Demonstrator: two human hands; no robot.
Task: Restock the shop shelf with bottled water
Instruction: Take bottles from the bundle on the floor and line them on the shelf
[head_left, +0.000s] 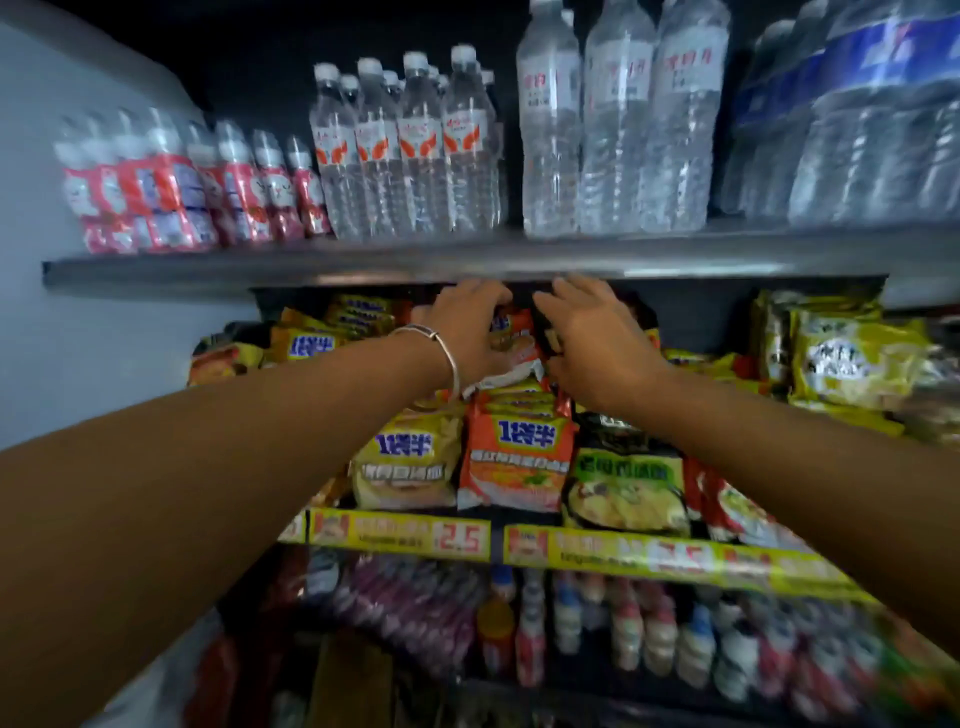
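Observation:
Bottled water stands in rows on the grey upper shelf (467, 260): small red-labelled bottles (171, 192) at the left, mid-sized clear bottles (410, 150) in the middle, tall clear bottles (618, 119) and blue-labelled bottles (852, 124) at the right. Both my hands reach under that shelf into the noodle shelf. My left hand (467, 327), with a silver bracelet on the wrist, curls its fingers over an orange noodle packet (514, 348) on top of a stack. My right hand (592, 343) lies beside it with fingers spread over the packets; what it touches is hidden.
Stacked instant-noodle packets (514, 457) fill the middle shelf, with yellow price strips (400, 535) along its edge. Yellow-green packets (841, 358) pile up at the right. Small drink bottles (639, 634) crowd the lowest shelf. A pale wall (78, 312) bounds the left side.

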